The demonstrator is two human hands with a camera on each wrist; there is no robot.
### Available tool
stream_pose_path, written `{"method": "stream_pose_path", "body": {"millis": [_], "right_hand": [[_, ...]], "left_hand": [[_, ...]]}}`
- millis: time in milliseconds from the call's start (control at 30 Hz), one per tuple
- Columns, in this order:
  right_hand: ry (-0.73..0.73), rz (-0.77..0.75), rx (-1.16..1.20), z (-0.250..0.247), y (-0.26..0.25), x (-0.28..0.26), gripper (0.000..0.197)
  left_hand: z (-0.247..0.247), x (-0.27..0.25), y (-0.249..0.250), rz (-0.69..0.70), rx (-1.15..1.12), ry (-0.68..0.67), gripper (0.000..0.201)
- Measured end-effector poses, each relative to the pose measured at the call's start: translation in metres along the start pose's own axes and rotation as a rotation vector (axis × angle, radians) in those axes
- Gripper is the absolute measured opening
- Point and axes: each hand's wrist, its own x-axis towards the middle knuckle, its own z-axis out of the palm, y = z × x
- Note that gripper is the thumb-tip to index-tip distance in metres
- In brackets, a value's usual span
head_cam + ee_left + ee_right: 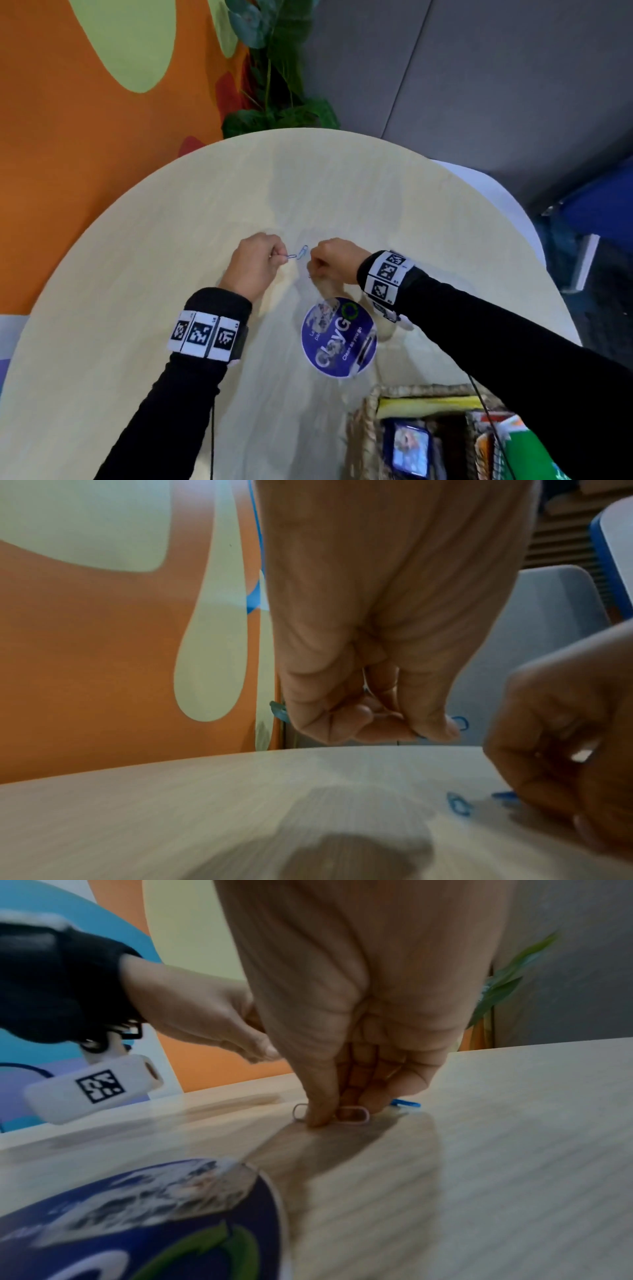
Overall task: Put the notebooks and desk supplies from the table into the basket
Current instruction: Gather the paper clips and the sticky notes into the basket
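Here a pale round table [171, 240] fills most of the head view, with a woven basket [363, 428] at its near right edge already holding notebooks [409, 445]. A round blue sticker [339, 337] lies flat on the tabletop just beyond the basket. Further out, the left hand [255, 263] has its fingers curled, pinching a blue paper clip [292, 256] lifted off the table. The right hand [334, 260], close beside it, presses curled fingertips [318, 1115] down on a pink paper clip [352, 1115] lying flat. Another blue clip [303, 251] lies on the wood between both hands.
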Motion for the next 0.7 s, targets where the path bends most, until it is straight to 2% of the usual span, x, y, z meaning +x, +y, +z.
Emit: {"method": "stream_pose_path", "body": {"millis": [100,200,300,433,567,700], "right_hand": [[-0.002,0.022,0.000,-0.007,-0.007,-0.016,0.017],[0.103,0.002,0.051,-0.026,-0.018,-0.056,0.013],[0.235,-0.033,0.123,-0.037,-0.035,-0.123,0.015],[0.320,-0.102,0.207,-0.015,-0.057,-0.224,0.012],[0.158,0.048,0.166,0.036,-0.070,-0.293,0.012],[-0.068,0.140,0.122,0.092,-0.086,-0.316,0.014]], "left_hand": [[-0.005,-0.035,0.005,0.007,0.006,0.006,0.001],[-0.005,-0.072,0.012,0.012,-0.010,0.001,0.002],[-0.001,-0.109,0.022,0.003,-0.043,-0.024,0.006],[0.003,-0.157,0.047,0.031,-0.055,-0.048,0.012],[-0.003,-0.201,0.080,0.081,-0.070,-0.065,0.009],[-0.014,-0.244,0.110,0.167,-0.046,-0.083,0.007]]}}
